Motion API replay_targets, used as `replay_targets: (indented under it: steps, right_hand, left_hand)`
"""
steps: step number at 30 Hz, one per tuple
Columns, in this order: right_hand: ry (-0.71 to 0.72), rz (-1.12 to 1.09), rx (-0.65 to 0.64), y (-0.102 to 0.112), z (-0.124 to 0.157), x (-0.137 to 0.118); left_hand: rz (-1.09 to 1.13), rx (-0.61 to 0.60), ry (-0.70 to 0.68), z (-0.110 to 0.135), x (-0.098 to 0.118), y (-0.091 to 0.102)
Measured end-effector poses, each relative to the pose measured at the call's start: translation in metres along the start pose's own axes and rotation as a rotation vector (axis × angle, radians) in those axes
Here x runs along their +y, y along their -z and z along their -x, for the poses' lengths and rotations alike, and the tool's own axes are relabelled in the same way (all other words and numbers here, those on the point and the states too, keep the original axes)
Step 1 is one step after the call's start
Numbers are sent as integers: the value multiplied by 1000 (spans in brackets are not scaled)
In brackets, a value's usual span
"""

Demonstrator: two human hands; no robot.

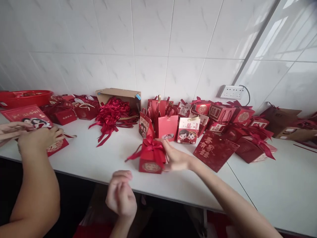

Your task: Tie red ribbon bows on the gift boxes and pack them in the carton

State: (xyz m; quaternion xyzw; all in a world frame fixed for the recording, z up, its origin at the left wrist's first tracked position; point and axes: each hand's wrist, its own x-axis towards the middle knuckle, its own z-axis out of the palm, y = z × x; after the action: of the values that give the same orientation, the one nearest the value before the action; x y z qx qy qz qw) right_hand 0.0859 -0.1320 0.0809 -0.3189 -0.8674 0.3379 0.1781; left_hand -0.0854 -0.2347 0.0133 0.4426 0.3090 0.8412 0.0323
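A red gift box (150,166) with a dark red ribbon bow (151,147) on top sits near the front edge of the table. My right hand (176,158) grips its right side, fingers partly hidden behind the box. In front of the table edge, my left hand (121,195) is raised with its fingers curled in; nothing shows in it. Just behind the box stand an open pink-red box (168,127) and a white-and-red box (188,130) printed with two cartoon figures. A flat dark red card-like piece (215,150) with gold characters lies to the right of my hand.
At left, a co-worker's hands (41,138) work on a red printed box (27,114). A cardboard box (119,92) spills red ribbons (111,114). Several finished boxes (244,115) crowd the right back near a wall socket (231,92). A red basin (27,97) stands far left.
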Motion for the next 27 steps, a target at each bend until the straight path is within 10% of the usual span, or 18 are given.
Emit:
replay_targets:
  steps: [3, 6, 11, 14, 19, 27]
  right_hand:
    - [4, 5, -81, 23, 67, 5]
    - [-56, 89, -32, 33, 120, 7]
    - [-84, 326, 544, 17, 165, -11]
    - [148, 427, 772, -12, 157, -35]
    - [296, 694, 623, -55, 120, -47]
    - [424, 455, 701, -52, 134, -36]
  left_hand:
    - [-3, 30, 227, -11, -9, -3]
    - [-149, -384, 511, -9, -11, -21]
    - [-134, -918, 523, 1, 2, -55]
    - [-50, -998, 608, 2, 12, -65]
    - [69, -983, 827, 2, 16, -65]
    - [60, -1051, 820, 10, 7, -68]
